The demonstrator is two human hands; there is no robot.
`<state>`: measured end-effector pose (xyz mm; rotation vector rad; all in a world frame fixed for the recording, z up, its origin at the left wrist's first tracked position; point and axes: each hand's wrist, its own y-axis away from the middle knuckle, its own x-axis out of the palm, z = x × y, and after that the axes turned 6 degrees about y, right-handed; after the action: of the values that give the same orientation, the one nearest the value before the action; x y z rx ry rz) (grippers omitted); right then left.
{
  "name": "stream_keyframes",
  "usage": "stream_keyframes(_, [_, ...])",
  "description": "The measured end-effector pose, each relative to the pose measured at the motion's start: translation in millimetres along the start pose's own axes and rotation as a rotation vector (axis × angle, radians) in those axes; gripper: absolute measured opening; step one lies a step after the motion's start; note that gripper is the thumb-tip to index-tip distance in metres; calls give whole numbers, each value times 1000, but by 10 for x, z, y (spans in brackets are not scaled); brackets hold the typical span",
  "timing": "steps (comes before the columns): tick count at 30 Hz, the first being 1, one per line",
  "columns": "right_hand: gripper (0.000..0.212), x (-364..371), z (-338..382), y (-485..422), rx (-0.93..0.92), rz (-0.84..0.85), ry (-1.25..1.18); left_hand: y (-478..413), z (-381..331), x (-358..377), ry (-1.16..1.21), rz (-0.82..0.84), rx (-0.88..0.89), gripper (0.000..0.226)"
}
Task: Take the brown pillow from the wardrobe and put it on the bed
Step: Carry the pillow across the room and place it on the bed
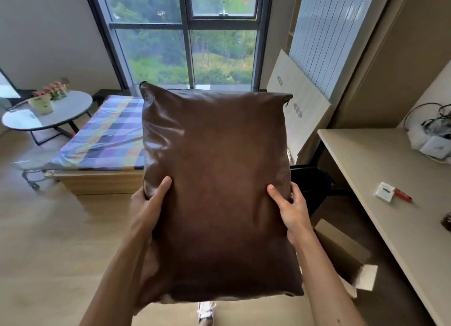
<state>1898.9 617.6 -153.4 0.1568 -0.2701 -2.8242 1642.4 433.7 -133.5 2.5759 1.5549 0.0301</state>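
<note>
Head view: both hands hold the brown pillow (217, 191) up in the air. Left hand (148, 206) and right hand (291, 209) each have their grip pinching its side edges, thumbs on the front. Bed (102, 140) lies beyond, apart.

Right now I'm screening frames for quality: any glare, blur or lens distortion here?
Head view: window daylight leaves shiny glare streaks on the glossy brown leather-look pillow; the wide lens bows the dark window frame; the wooden floor looks smeared; both hands stay sharp.

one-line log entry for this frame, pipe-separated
phase: carry | brown pillow: held upright, clear of bed | left hand: gripping left edge | right hand: gripping right edge | bed: ahead-left, checked sheet | placed: no
</note>
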Motion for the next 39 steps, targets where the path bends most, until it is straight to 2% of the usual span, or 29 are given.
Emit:
stream_keyframes(4, [51,324,126,-899,7,-51,5,-1029,-12,489,-4,43,-33,46])
stream_keyframes(8, [68,575,310,-1691,47,-100,19,-1908,-170,935,-15,106,-44,42])
stream_keyframes(13, [77,762,453,-2564,80,-156,5,-2800,-339,1516,-20,173,-77,41])
stream_keyframes(17, [84,855,522,-3315,105,-174,-7,-3473,-368,2076,-38,187,-113,33])
stream_keyframes(22, [91,861,560,-4372,119,-184,-9,-4235,-325,2879,-59,165,-120,42])
stream_keyframes(25, [86,825,639,-5061,122,-201,-8,-4683,-323,3417,-68,171,-132,48])
stream_keyframes(29, [74,776,824,-5950,132,-196,17,-5295,-432,4082,-73,182,-137,41])
stream_keyframes(32, [61,774,967,-6510,147,-178,28,-5716,-449,4442,-93,190,-155,50])
stream_keyframes(36, [81,810,1037,-7221,155,-172,74,-6300,-383,4890,-93,216,-209,66])
stream_keyframes(39, [71,836,1005,-7778,180,-161,97,-6762,-226,5250,-94,236,-235,65])
